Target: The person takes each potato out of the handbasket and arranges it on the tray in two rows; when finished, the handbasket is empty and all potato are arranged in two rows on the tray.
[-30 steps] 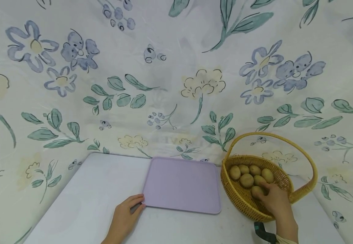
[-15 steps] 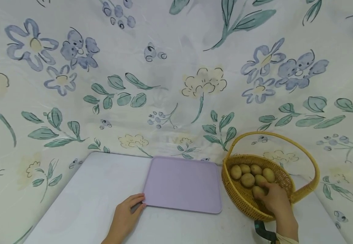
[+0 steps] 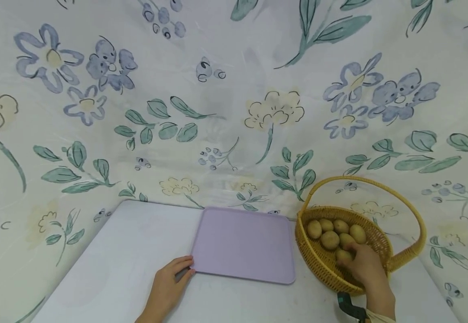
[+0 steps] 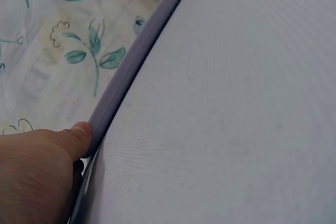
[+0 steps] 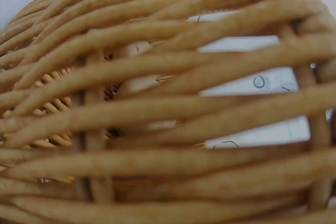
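In the head view my left hand [image 3: 167,285] holds the near left corner of a lilac tray [image 3: 243,246], fingertips at its left edge and thumb at its front edge. The left wrist view shows the thumb [image 4: 81,128] against the tray's raised rim [image 4: 126,72]. My right hand [image 3: 367,267] reaches into a yellow wicker basket [image 3: 318,264] with a tall arched handle. Its fingers grip the nearest potato [image 3: 343,257], which they partly cover. Several other tan, oval potatoes [image 3: 330,240] lie together beyond it. Woven basket strands [image 5: 157,114] fill the right wrist view and mostly hide that hand.
Tray and basket stand side by side on a white table [image 3: 137,242], the basket at the right. A floral cloth [image 3: 225,112] hangs behind the table. A dark strap-like piece [image 3: 348,307] sits by the right wrist, close to the basket's near side.
The head view has shifted slightly, moving the scene a little to the right. Both hands keep their places at the tray corner and on the potato in the basket.
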Demonstrator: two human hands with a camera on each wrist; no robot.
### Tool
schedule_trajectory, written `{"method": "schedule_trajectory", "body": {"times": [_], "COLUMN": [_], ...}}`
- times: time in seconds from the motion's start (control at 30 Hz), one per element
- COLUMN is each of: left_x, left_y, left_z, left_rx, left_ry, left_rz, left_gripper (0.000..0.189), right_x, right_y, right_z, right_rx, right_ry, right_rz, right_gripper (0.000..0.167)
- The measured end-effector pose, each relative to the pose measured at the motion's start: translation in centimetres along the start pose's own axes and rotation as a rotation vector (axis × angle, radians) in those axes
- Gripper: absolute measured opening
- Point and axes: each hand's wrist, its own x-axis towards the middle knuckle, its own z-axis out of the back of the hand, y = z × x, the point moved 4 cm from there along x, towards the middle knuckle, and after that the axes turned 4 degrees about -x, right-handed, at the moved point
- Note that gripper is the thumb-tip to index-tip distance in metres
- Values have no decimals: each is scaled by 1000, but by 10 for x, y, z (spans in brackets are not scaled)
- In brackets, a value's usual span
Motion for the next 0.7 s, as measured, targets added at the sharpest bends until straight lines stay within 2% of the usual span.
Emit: {"method": "schedule_trajectory", "body": {"times": [0.2, 0.43, 0.7], "left_x": [0, 1, 1], "left_y": [2, -1, -3], "left_z": [0, 2, 2], "left_rx": [-3, -13, -15], "left_ry": [23, -2, 14], "left_rz": [29, 0, 15], "left_gripper": [25, 25, 24], "right_x": [1, 0, -2], "right_y": [1, 0, 0], "right_z": [1, -1, 1], "right_rx": [-10, 0, 26], "right_ry": [6, -10, 3], "right_rz": [-10, -12, -66], "right_gripper": [56, 56, 57]}}
